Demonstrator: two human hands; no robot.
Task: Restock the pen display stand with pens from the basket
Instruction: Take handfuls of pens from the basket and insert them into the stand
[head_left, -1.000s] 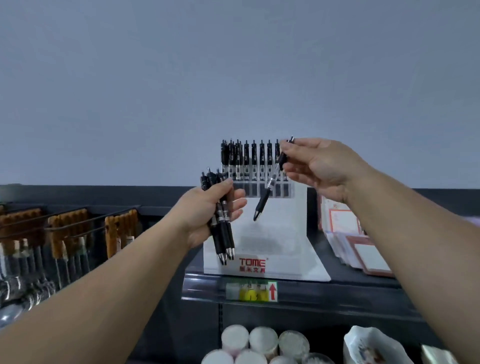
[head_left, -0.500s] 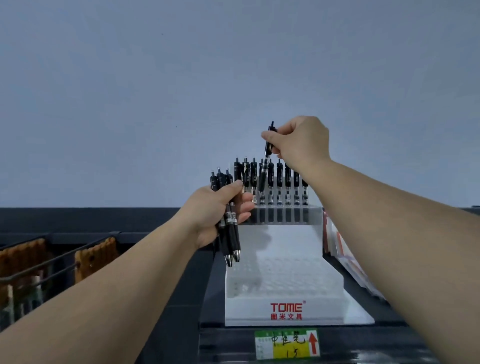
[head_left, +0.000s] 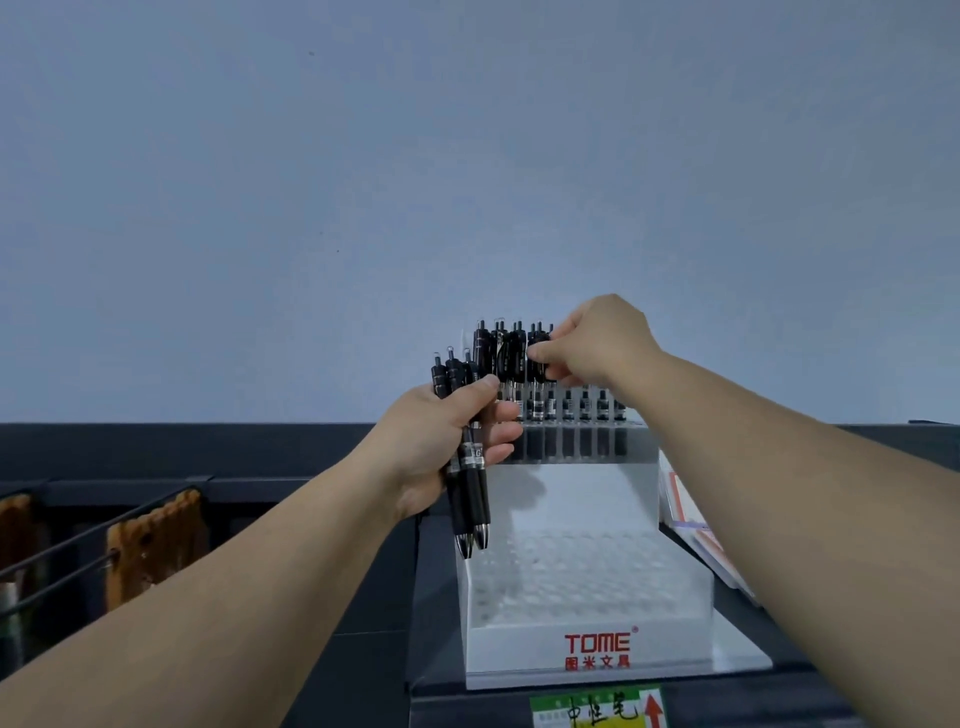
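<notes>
Left hand (head_left: 441, 441) grip closed round a bundle of black pens (head_left: 470, 488), tips down, just left of the white pen display stand (head_left: 587, 597) on the shelf — right hand (head_left: 597, 343) pinching one pen (head_left: 537, 358) in the stand's back row.

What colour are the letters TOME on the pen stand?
Red, on the white stand front; clear in the head view.

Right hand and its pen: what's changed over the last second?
The right hand carried its pen from mid-air in front of the stand up over the back row and down among the pens there, still pinching it. The left hand keeps its bundle of pens; the stand hasn't moved.
</notes>
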